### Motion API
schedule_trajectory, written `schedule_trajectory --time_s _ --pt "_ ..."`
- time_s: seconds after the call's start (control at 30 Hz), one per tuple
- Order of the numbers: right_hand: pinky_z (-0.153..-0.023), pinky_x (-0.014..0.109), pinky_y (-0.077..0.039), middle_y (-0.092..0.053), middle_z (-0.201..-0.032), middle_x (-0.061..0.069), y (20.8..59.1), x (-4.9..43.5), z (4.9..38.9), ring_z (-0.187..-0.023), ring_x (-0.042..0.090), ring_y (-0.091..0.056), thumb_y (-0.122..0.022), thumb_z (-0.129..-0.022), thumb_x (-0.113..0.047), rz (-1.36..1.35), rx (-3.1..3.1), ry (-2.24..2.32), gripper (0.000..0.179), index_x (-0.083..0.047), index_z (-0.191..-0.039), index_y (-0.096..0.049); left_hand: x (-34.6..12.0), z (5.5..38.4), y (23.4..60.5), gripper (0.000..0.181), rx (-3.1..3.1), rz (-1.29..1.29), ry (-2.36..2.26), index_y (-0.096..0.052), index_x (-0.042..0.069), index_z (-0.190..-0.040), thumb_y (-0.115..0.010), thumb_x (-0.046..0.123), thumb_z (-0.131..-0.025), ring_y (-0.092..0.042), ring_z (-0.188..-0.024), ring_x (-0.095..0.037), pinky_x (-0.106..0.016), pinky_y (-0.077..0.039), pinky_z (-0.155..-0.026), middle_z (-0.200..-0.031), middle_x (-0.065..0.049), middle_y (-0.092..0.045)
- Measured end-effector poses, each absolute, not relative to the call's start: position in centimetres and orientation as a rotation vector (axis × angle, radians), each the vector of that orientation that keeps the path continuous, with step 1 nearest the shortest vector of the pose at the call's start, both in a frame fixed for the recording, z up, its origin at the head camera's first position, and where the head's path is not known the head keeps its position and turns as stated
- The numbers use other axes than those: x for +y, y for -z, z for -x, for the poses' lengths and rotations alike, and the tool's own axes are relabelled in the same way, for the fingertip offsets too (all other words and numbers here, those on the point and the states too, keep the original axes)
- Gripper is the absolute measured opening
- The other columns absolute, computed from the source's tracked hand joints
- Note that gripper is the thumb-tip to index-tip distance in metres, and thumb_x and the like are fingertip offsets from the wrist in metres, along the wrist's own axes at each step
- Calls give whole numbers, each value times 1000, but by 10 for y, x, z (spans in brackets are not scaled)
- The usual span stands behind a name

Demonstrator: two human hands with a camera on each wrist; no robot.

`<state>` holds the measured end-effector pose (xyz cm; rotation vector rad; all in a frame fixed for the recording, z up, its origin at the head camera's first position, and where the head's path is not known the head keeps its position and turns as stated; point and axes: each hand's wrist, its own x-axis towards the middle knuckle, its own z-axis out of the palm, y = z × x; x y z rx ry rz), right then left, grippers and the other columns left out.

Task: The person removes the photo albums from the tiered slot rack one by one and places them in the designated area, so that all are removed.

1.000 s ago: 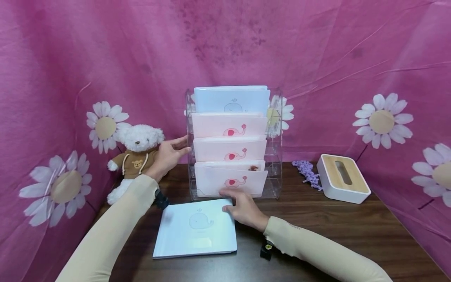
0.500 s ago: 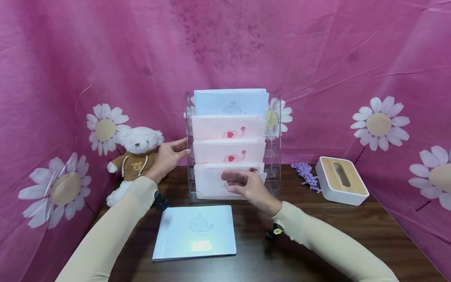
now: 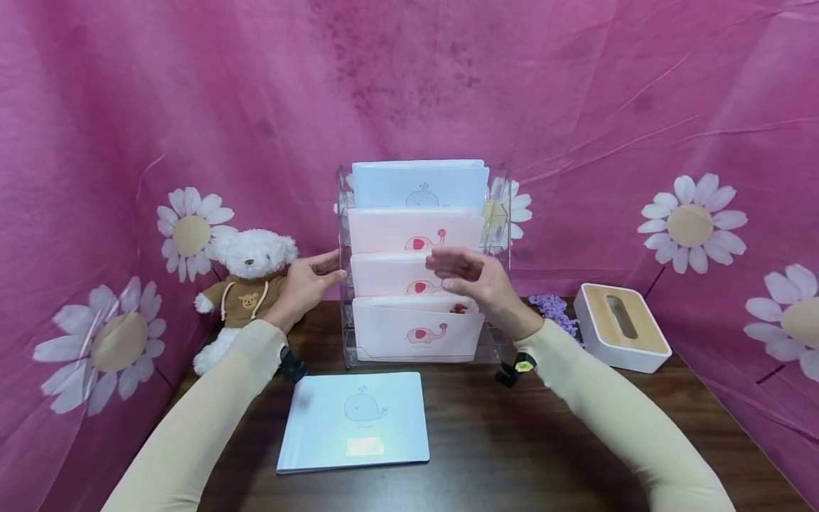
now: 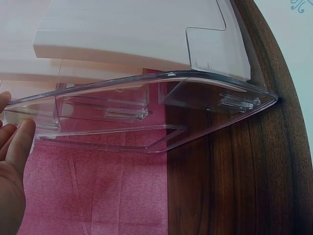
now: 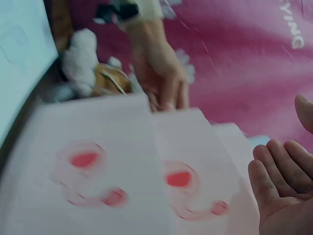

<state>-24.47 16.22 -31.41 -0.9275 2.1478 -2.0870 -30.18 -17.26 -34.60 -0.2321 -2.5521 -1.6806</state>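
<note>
clear plastic rack (image 3: 494,349) upright on the table (image 3: 461,459) behind the whale booklet (image 3: 355,424), side pinched by my left hand (image 3: 303,286), my right hand (image 3: 484,281) loose-fingered, holding nothing before it; a careless brush could tip it if my pinch slips.

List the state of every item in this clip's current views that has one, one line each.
Left grip: holding the clear rack by its left side
Right grip: fingers extended, nothing held
Clear rack: upright, loaded
Blue folder: standing in the top tier
Front pink folder: standing, cover slightly parted
Whale booklet: closed, lying flat
Teddy bear: seated upright
Tissue box: upright, no tissue protruding
Purple decoration: lying down, partly hidden
</note>
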Motion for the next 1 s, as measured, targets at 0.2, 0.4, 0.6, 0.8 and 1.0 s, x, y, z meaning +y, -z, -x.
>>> schedule_trajectory --time_s 0.2,0.4,0.6,0.8,1.0 --pt "-108 33 -51 -64 -139 18 294 172 264 -125 19 -66 -65 -91 5 950 2123 2183 54 4 -143 -51 -174 302 346 56 -2563 217 1682 -54 19 -148 -73 22 -95 -56 -137 -21 -42 -48 -110 -146 -8 -60" --pt "-107 31 -51 -70 -132 9 277 179 278 -122 17 -67 -66 -91 6 973 2154 2272 50 3 -140 -55 -174 302 344 56 -2566 217 1685 -54 20 -147 -73 23 -95 -56 -137 -20 -41 -49 -110 -146 -6 -60" --pt "-104 28 -52 -73 -126 6 262 186 288 -119 15 -68 -66 -90 8 1001 2169 2376 48 4 -137 -58 -173 303 345 57 -2558 234 1690 -54 17 -147 -74 21 -94 -55 -138 -20 -39 -47 -111 -145 -8 -60" --pt "-102 30 -54 -74 -122 8 241 193 300 -117 19 -69 -65 -86 16 1045 2105 2541 49 7 -134 -58 -173 302 344 56 -2555 240 1687 -54 15 -147 -74 19 -94 -55 -138 -21 -39 -46 -112 -145 -9 -60" --pt "-102 28 -54 -74 -118 10 216 195 318 -115 21 -69 -64 -84 19 1071 2029 2668 50 11 -133 -58 -173 303 343 56 -2555 221 1700 -55 16 -146 -74 19 -94 -57 -136 -20 -39 -47 -111 -144 -9 -62"
